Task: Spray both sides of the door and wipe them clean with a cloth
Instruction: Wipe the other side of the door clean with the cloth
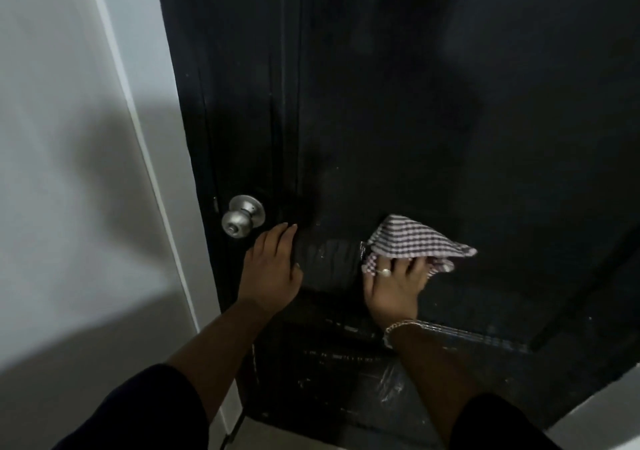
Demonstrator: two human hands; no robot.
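The black door (398,103) fills most of the view, with a silver round knob (239,220) at its left edge. My left hand (272,273) rests flat on the door just right of and below the knob, fingers straight. My right hand (394,287), wearing a ring and a chain bracelet, holds a bunched checked cloth (412,240) against the door's middle rail; the cloth sticks out above and to the right of my fingers. A dull wiped-looking patch (329,259) lies between my two hands. No spray bottle is in view.
A white wall and door frame (104,172) run down the left side. Pale smears and flecks mark the door's lower panel (346,363). A strip of light floor (287,437) shows at the bottom, and a white wall corner (602,415) at the lower right.
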